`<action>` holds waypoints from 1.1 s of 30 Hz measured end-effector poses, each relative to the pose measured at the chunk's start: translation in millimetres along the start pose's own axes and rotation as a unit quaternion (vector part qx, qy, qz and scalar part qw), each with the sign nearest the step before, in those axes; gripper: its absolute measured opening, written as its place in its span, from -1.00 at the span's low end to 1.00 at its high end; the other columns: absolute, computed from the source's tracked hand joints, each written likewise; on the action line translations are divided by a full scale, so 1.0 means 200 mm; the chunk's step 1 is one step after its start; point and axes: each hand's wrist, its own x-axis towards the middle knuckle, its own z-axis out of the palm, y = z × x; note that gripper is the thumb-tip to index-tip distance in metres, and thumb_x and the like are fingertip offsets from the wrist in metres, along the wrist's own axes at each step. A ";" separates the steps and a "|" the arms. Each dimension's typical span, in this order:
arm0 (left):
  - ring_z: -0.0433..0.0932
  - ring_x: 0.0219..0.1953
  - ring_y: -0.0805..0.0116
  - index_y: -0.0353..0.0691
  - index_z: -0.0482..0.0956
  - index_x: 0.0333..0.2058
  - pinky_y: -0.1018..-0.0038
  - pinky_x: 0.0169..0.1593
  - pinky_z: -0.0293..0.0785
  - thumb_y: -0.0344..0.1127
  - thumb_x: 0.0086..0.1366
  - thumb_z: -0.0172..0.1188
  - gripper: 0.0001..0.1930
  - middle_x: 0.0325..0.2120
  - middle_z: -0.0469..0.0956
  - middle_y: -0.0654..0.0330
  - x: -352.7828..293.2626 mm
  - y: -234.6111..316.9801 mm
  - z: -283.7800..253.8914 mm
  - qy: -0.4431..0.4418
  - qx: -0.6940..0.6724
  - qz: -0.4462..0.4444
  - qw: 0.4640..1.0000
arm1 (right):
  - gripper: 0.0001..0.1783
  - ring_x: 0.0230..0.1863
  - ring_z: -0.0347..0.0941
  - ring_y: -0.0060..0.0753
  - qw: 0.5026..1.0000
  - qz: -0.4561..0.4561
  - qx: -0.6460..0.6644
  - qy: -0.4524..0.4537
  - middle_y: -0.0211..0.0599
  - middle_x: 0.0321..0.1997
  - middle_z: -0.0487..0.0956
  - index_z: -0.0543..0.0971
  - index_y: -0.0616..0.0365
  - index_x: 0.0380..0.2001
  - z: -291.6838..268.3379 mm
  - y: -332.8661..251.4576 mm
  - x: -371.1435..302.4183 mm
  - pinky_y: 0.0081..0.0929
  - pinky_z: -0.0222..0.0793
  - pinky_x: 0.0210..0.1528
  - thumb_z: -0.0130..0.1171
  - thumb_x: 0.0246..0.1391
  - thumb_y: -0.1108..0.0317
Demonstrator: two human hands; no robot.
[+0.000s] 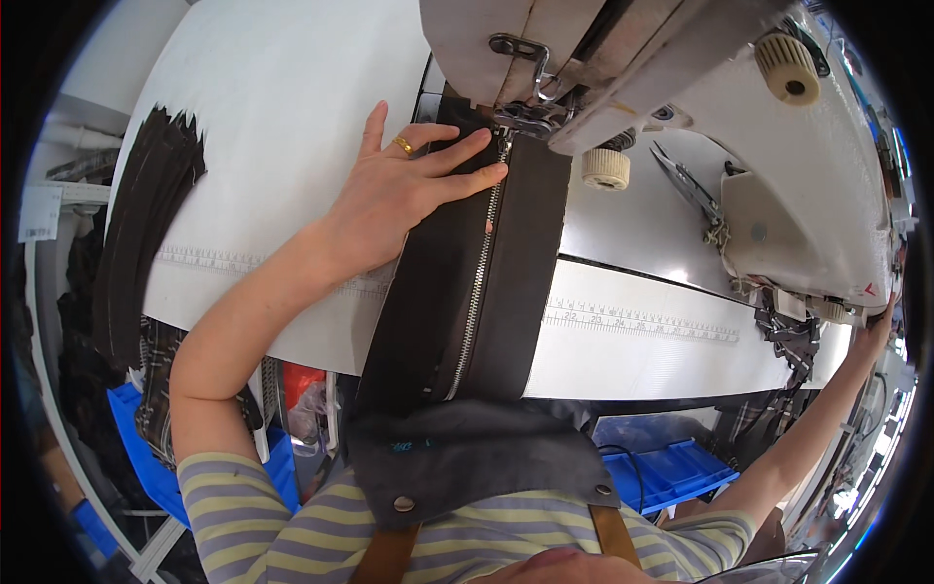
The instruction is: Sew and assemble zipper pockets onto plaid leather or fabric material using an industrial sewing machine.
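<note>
A long black piece of fabric (525, 253) with a silver metal zipper (476, 282) down its middle lies on the white table, its top end under the presser foot (533, 118) of a sewing machine (632, 58). My left hand (413, 185) rests flat on the fabric left of the zipper, fingers spread. Two fingertips reach close to the zipper teeth, just below the presser foot. Far to the right, my right hand (883, 321) is at the end of the machine; its fingers are mostly hidden, so its grip cannot be made out.
At the left table edge hangs a stack of dark fabric strips (146, 219). Metal scissors (686, 185) lie under the machine arm. A ruler scale (642, 323) runs along the white table. Blue bins (681, 474) sit below the edge, and plaid scraps (793, 341) hang at right.
</note>
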 end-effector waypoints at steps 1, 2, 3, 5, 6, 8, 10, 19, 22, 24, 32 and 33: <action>0.28 0.17 0.23 0.20 0.43 0.12 -0.22 0.27 -0.24 -0.72 -0.15 0.05 -0.18 0.18 0.35 0.31 0.00 0.00 0.00 -0.006 -0.002 -0.003 1.000 | -0.47 0.14 0.40 -0.20 1.000 -0.003 0.018 0.021 -0.17 0.13 0.47 0.39 0.18 0.13 0.01 0.02 -0.01 -0.18 0.34 0.17 0.04 0.21 0.07; 0.29 0.17 0.22 0.21 0.43 0.12 -0.22 0.27 -0.23 -0.72 -0.15 0.05 -0.19 0.19 0.35 0.31 0.00 0.00 0.00 -0.006 -0.004 -0.003 1.000 | -0.47 0.14 0.40 -0.20 1.000 -0.012 0.015 0.006 -0.17 0.13 0.47 0.39 0.18 0.13 0.01 0.03 -0.01 -0.18 0.34 0.17 0.04 0.21 0.07; 0.29 0.17 0.22 0.21 0.44 0.12 -0.21 0.27 -0.23 -0.72 -0.15 0.05 -0.19 0.19 0.35 0.31 0.00 0.00 0.00 -0.001 -0.001 -0.001 1.000 | -0.47 0.14 0.39 -0.19 1.000 -0.023 0.018 0.012 -0.16 0.13 0.47 0.39 0.18 0.13 0.00 0.04 -0.01 -0.17 0.33 0.18 0.02 0.22 0.06; 0.29 0.17 0.22 0.21 0.44 0.12 -0.21 0.27 -0.23 -0.72 -0.15 0.05 -0.19 0.19 0.35 0.32 0.00 0.00 0.00 -0.006 -0.006 -0.004 1.000 | -0.47 0.15 0.39 -0.18 0.999 -0.034 0.021 0.018 -0.16 0.13 0.47 0.38 0.18 0.13 0.00 0.06 -0.02 -0.16 0.32 0.19 0.01 0.22 0.06; 0.29 0.17 0.23 0.21 0.44 0.12 -0.20 0.28 -0.22 -0.71 -0.15 0.05 -0.19 0.19 0.35 0.32 0.00 0.00 0.00 0.003 -0.005 -0.001 1.000 | -0.46 0.15 0.38 -0.18 0.999 -0.038 0.030 0.009 -0.16 0.14 0.46 0.38 0.18 0.14 0.00 0.06 -0.02 -0.15 0.32 0.19 0.01 0.23 0.05; 0.29 0.17 0.23 0.21 0.44 0.12 -0.20 0.28 -0.22 -0.72 -0.14 0.04 -0.19 0.19 0.34 0.33 0.00 0.00 0.00 -0.005 -0.005 -0.005 1.000 | -0.46 0.15 0.38 -0.18 0.998 -0.043 0.039 0.001 -0.16 0.15 0.46 0.37 0.18 0.15 0.00 0.05 -0.03 -0.14 0.33 0.18 0.00 0.23 0.05; 0.28 0.17 0.23 0.22 0.43 0.12 -0.19 0.28 -0.22 -0.72 -0.14 0.04 -0.19 0.19 0.34 0.33 0.00 0.00 -0.01 -0.004 -0.003 -0.006 1.000 | -0.45 0.17 0.37 -0.18 0.999 0.002 0.041 0.013 -0.16 0.16 0.44 0.35 0.17 0.16 0.00 0.03 -0.04 -0.13 0.33 0.18 -0.01 0.23 0.06; 0.27 0.19 0.24 0.23 0.41 0.14 -0.20 0.28 -0.22 -0.74 -0.15 0.03 -0.16 0.20 0.33 0.33 0.00 0.01 -0.01 -0.005 0.000 -0.014 1.000 | -0.58 0.06 0.43 -0.14 0.983 -0.088 0.143 0.076 -0.16 0.04 0.52 0.47 0.19 0.02 0.10 0.14 -0.14 -0.18 0.37 0.13 0.05 0.21 0.14; 0.27 0.19 0.23 0.24 0.41 0.14 -0.21 0.28 -0.23 -0.74 -0.16 0.02 -0.14 0.21 0.31 0.33 0.00 0.01 -0.01 -0.005 -0.004 -0.012 1.000 | -0.63 -0.10 0.50 -0.19 0.885 -0.392 -0.157 0.195 -0.11 -0.12 0.58 0.49 0.32 -0.04 0.43 0.05 -0.60 -0.25 0.45 0.00 0.01 0.23 0.25; 0.26 0.19 0.23 0.25 0.40 0.14 -0.21 0.29 -0.24 -0.75 -0.17 0.02 -0.13 0.21 0.31 0.34 0.00 0.01 -0.01 -0.016 0.012 -0.020 1.000 | -0.67 -0.19 0.50 -0.34 0.856 -0.513 -0.040 0.044 -0.13 -0.22 0.59 0.51 0.42 -0.11 0.76 0.05 -1.06 -0.41 0.45 -0.06 -0.07 0.25 0.34; 0.26 0.20 0.24 0.28 0.40 0.14 -0.21 0.29 -0.25 -0.75 -0.18 0.00 -0.12 0.21 0.31 0.37 0.00 0.01 -0.01 -0.022 -0.009 -0.029 0.999 | -0.68 0.07 0.38 -0.02 0.679 -0.395 -0.259 -0.562 -0.05 0.01 0.47 0.49 0.21 -0.07 1.99 0.77 -1.89 -0.22 0.32 0.09 0.08 0.07 0.44; 0.26 0.20 0.24 0.28 0.40 0.14 -0.21 0.29 -0.25 -0.75 -0.17 0.01 -0.13 0.21 0.31 0.38 0.00 0.01 -0.01 -0.014 -0.005 -0.026 1.000 | -0.68 0.07 0.38 -0.02 0.671 -0.402 -0.278 -0.557 -0.05 0.01 0.47 0.49 0.21 -0.07 2.06 0.80 -1.88 -0.22 0.32 0.09 0.08 0.07 0.44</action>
